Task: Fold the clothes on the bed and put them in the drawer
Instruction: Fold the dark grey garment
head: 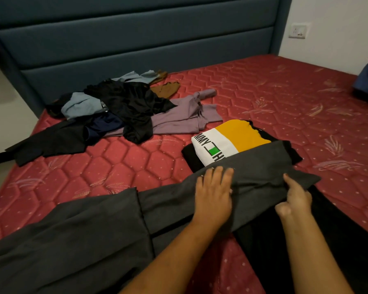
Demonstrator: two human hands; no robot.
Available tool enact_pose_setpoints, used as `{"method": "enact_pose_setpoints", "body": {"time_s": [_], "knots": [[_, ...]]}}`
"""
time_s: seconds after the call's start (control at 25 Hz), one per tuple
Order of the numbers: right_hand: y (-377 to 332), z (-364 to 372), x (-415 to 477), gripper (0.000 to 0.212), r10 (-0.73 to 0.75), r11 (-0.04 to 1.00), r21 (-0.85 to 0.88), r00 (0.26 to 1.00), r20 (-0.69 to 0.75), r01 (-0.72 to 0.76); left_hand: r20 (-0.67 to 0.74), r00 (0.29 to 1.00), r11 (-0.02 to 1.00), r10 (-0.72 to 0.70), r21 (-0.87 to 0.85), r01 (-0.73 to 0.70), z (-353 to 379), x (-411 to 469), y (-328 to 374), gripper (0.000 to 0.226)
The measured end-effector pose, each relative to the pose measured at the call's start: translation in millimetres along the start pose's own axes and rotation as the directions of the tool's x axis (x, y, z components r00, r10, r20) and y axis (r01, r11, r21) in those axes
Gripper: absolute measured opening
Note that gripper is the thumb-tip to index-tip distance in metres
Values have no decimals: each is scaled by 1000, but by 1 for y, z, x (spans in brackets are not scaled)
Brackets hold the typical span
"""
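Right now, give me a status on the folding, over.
Hands: left hand flat on grey garment, right hand gripping its edge. Garment not yet folded, overlapping folded yellow-and-white shirt. Unfolded pile near headboard.

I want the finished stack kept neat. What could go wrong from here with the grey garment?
The grey garment lies over the folded yellow-and-white shirt; pulling it may drag that stack askew. The left hand only presses flat while the right hand pinches one edge, so the fold may come out crooked.
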State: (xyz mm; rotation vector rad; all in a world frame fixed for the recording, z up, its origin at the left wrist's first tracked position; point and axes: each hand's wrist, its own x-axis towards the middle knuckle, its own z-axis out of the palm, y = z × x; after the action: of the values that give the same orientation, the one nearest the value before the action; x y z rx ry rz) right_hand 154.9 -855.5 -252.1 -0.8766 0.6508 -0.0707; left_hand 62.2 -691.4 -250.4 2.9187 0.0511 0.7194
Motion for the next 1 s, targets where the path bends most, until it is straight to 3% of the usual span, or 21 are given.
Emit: {"method": "enact_pose_setpoints", "body": {"time_s": [0.08, 0.16, 0.24, 0.32, 0.4, 0.48, 0.56, 0.64, 0.68, 0.8, 0.88, 1.0], "knots": [[-3, 13, 0, 50, -13, 1000, -17, 999, -30, 13, 211, 977, 995, 27, -98, -6, 4, -13, 25, 58], [-10, 20, 0, 41, 14, 1000, -24, 1000, 1, -13, 490, 872, 968, 14, -226, 111, 3, -12, 34, 71], [-21, 27, -14, 23, 24, 1000, -5, 998, 64, -24, 569, 822, 925, -16, -303, 228, -10, -7, 27, 91], [-35, 42, -46, 18, -74, 997, 18, 986, 148, 72, 568, 820, 841, -63, -412, 350, -29, 0, 16, 80], [-43, 67, -94, 17, -198, 980, 18, 940, 279, 201, 551, 830, 584, -91, -645, 492, -55, 2, 4, 65], [-34, 93, -151, 16, -248, 952, -39, 838, 486, 304, 550, 809, 178, -208, -792, 584, -91, -4, -19, 59], [-6, 112, -209, 27, -225, 884, -136, 662, 715, 447, 607, 719, -237, -338, -795, 559, -128, -21, -57, 58], [36, 119, -270, 57, -116, 682, -248, 437, 892, 688, 626, 646, -491, -437, -767, 412, -166, -49, -102, 63], [62, 118, -298, 68, -7, 541, -282, 340, 940, 792, 622, 610, -550, -490, -764, 337, -181, -68, -124, 65], [148, 93, -364, 78, 369, 176, -268, 188, 910, 947, 627, 458, -599, -630, -768, 228, -213, -139, -184, 62], [201, 70, -385, 67, 586, 38, -180, 124, 801, 983, 665, 363, -615, -653, -745, 259, -218, -189, -215, 63], [241, 54, -391, 57, 726, -75, -68, 101, 680, 995, 632, 300, -581, -715, -775, 249, -212, -236, -247, 50]]}}
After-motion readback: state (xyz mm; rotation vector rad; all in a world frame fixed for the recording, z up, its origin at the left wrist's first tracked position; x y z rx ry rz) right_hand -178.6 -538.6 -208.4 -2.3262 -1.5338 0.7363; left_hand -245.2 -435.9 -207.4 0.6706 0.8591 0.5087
